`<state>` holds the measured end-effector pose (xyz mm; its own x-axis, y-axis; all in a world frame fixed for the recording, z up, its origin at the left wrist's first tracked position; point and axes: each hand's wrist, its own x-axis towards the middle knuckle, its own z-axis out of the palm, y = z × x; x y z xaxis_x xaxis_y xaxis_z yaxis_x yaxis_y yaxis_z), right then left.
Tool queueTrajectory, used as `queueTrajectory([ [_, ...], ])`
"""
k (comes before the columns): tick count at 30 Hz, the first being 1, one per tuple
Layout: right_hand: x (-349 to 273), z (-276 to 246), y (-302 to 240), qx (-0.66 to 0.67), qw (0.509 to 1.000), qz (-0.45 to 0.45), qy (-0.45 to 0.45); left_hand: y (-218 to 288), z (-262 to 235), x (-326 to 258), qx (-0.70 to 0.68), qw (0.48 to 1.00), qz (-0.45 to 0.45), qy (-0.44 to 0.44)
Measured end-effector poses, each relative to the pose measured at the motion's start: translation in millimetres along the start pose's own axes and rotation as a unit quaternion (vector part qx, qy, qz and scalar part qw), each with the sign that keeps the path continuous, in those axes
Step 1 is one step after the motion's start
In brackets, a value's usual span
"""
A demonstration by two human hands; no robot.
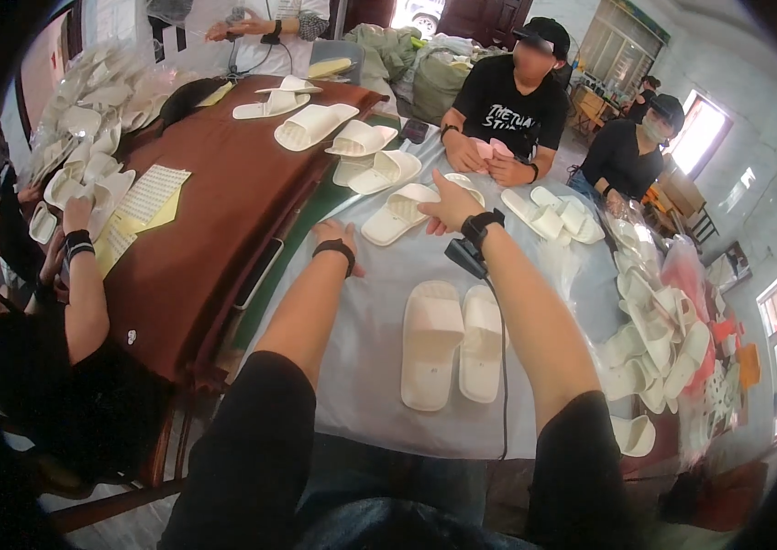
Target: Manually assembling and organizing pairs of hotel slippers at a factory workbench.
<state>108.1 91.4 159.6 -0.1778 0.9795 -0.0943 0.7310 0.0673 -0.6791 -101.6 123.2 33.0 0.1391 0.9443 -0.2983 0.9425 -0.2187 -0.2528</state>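
My left hand [339, 246] rests low over the plastic-covered table with its fingers apart, holding nothing. My right hand [451, 203] reaches farther forward, thumb and fingers spread, its fingertips at the edge of a white open-toe slipper [390, 223]. Another slipper [469, 186] shows partly behind that hand. Nearer to me, between my forearms, a pair of white slippers lies side by side: a left-hand one [429, 371] and a right-hand one [480, 365]. A dark device [466, 258] hangs at my right wrist, its cable running down over the table.
More white slippers [317, 126] line the brown-covered table [214, 202] toward the far left. Slippers pile up at the right [659, 339] and far left [86, 137]. Across from me a person [512, 101] holds something pink [491, 152]. Other people work at both sides.
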Motion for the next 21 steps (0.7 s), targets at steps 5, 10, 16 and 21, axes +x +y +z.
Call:
queueTrajectory([
  [5,-4,6,0,0.006,1.0,-0.019,0.001,6,-3,0,-0.006,1.0,-0.001,-0.005],
  [10,-20,14,-7,-0.027,0.999,-0.016,-0.018,-1,1,-5,-0.001,1.0,0.009,0.007],
  [16,-23,6,17,-0.016,1.0,-0.009,-0.014,2,-3,-8,-0.011,1.0,0.01,0.008],
  [21,-21,1,22,0.002,1.0,0.021,-0.012,-2,2,-3,-0.098,0.995,0.008,0.025],
])
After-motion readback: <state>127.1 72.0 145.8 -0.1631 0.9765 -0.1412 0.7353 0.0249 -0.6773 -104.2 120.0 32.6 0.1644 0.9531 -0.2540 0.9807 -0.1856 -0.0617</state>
